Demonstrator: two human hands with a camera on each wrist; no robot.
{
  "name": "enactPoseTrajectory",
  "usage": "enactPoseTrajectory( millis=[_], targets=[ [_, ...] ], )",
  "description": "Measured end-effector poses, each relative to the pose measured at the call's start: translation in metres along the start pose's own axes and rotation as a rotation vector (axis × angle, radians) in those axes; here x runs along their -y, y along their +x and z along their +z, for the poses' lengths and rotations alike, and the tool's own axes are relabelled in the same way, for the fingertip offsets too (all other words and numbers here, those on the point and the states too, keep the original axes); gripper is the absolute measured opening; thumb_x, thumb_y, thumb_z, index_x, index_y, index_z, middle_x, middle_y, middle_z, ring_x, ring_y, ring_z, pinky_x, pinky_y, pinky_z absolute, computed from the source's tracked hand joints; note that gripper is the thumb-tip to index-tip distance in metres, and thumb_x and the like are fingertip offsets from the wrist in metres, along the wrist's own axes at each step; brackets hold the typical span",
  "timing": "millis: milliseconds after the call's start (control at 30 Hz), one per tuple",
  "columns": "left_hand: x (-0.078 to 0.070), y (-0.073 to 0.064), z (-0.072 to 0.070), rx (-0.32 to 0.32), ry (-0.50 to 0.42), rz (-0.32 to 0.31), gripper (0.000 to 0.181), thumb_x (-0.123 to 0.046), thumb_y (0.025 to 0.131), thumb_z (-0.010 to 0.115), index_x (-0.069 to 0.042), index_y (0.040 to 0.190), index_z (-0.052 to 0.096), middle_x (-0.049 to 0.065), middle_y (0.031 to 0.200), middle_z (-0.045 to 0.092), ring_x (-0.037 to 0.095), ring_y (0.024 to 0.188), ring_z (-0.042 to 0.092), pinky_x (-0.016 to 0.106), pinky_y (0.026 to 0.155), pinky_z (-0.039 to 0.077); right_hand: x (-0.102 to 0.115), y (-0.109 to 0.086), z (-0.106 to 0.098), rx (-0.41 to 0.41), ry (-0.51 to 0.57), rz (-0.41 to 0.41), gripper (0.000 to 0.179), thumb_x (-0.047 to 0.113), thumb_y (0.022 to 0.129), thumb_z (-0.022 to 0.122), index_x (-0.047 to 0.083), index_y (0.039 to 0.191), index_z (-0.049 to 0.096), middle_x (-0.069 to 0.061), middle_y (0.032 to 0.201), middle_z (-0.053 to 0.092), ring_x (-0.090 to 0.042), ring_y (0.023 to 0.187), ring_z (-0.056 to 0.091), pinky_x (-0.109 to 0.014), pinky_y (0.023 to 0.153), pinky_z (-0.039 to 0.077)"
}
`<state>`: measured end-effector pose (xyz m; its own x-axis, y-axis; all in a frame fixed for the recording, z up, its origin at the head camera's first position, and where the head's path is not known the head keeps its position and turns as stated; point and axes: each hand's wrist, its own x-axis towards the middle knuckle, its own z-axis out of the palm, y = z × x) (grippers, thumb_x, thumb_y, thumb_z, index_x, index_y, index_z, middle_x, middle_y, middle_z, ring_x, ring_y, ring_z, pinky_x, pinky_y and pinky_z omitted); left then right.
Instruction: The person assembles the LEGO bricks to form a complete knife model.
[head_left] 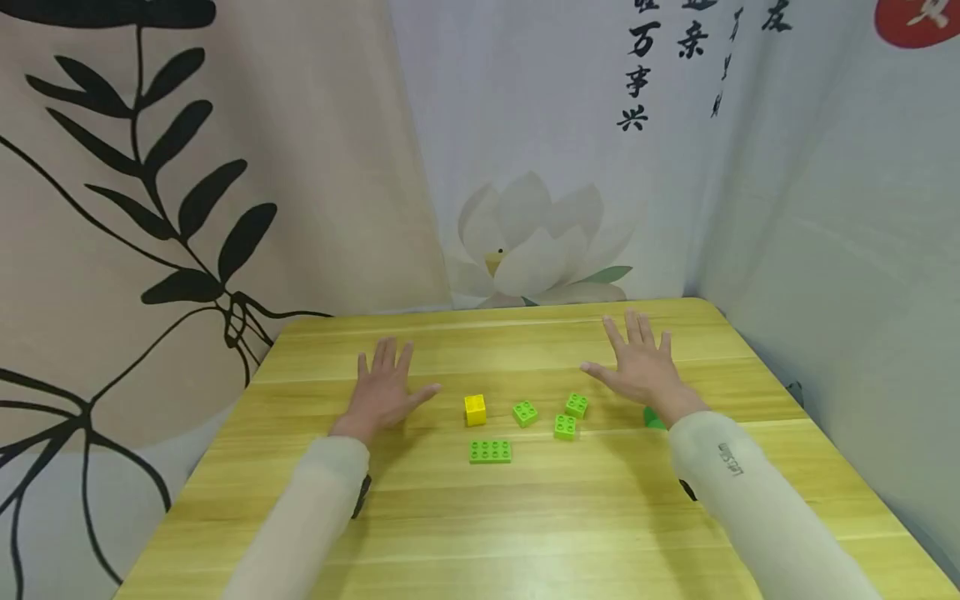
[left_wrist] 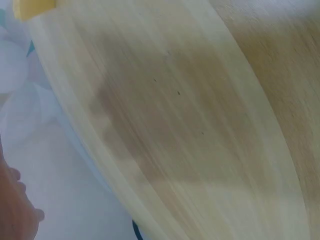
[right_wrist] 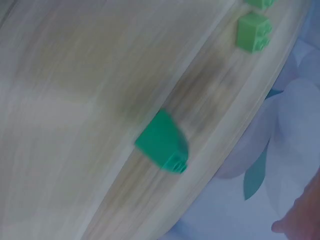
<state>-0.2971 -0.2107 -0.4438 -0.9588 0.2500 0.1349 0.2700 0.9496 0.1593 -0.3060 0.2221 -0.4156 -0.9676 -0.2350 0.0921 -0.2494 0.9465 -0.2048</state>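
Note:
My left hand [head_left: 381,394] is held over the left part of the wooden table [head_left: 450,533], fingers spread and holding nothing. To its right stands a yellow block [head_left: 475,410]. Over the right side, my right hand [head_left: 641,368] also has its fingers spread. A dark green block [head_left: 654,418] is partly hidden under the right wrist; the right wrist view shows this green block [right_wrist: 164,142] with a sloped shape and studs at one end. Between the hands lie light green bricks: one [head_left: 525,413], a second [head_left: 576,406], a third [head_left: 565,427], and a longer brick [head_left: 491,452] nearer me.
A curtain with a lotus print [head_left: 540,242] hangs behind the table's far edge. Another curtain with dark leaf shapes [head_left: 202,192] is at the left, and a pale curtain [head_left: 840,233] at the right.

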Motion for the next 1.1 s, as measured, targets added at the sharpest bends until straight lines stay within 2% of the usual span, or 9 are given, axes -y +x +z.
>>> enactPoseTrajectory(
  millis=[200, 433, 667, 900, 1100],
  targets=[
    [-0.008, 0.002, 0.0, -0.005, -0.083, 0.028, 0.101, -0.075, 0.09, 0.047, -0.006, 0.158, 0.018, 0.023, 0.162, 0.009, 0.04, 0.149, 0.004, 0.064, 0.114, -0.001, 0.02, 0.002, 0.004, -0.029, 0.061, -0.056, 0.098, 0.074, 0.092, 0.042, 0.009, 0.16, 0.011, -0.024, 0.163, -0.002, -0.042, 0.149, -0.004, -0.07, 0.11, 0.0],
    [-0.016, 0.002, 0.004, 0.06, -0.186, 0.003, 0.104, -0.072, 0.085, 0.059, -0.011, 0.159, 0.018, 0.021, 0.161, 0.016, 0.04, 0.147, 0.014, 0.059, 0.116, 0.01, 0.041, 0.0, 0.014, -0.033, 0.178, -0.129, 0.093, 0.064, 0.095, 0.051, 0.008, 0.159, 0.014, -0.023, 0.162, 0.008, -0.045, 0.147, 0.009, -0.065, 0.113, 0.012],
    [-0.021, -0.001, 0.014, 0.088, -0.379, -0.015, 0.097, -0.058, 0.086, 0.07, -0.015, 0.158, 0.022, 0.016, 0.16, 0.025, 0.039, 0.145, 0.023, 0.059, 0.114, 0.022, 0.064, -0.007, 0.025, -0.009, 0.293, -0.18, 0.09, 0.062, 0.094, 0.055, 0.01, 0.159, 0.019, -0.022, 0.16, 0.02, -0.047, 0.143, 0.022, -0.066, 0.109, 0.023],
    [-0.027, -0.004, 0.023, 0.115, -0.555, -0.044, 0.095, -0.055, 0.084, 0.074, -0.015, 0.157, 0.029, 0.014, 0.159, 0.029, 0.038, 0.145, 0.025, 0.059, 0.112, 0.024, 0.087, -0.015, 0.039, 0.047, 0.389, -0.183, 0.081, 0.051, 0.095, 0.063, 0.012, 0.157, 0.028, -0.019, 0.156, 0.031, -0.043, 0.14, 0.033, -0.061, 0.107, 0.032],
    [-0.035, -0.004, 0.03, 0.127, -0.655, -0.061, 0.086, -0.041, 0.086, 0.078, -0.011, 0.154, 0.034, 0.017, 0.151, 0.041, 0.036, 0.137, 0.039, 0.055, 0.107, 0.035, 0.104, -0.024, 0.048, 0.093, 0.46, -0.169, 0.075, 0.047, 0.094, 0.066, 0.012, 0.153, 0.037, -0.017, 0.151, 0.039, -0.039, 0.136, 0.04, -0.058, 0.106, 0.036]
  ],
)
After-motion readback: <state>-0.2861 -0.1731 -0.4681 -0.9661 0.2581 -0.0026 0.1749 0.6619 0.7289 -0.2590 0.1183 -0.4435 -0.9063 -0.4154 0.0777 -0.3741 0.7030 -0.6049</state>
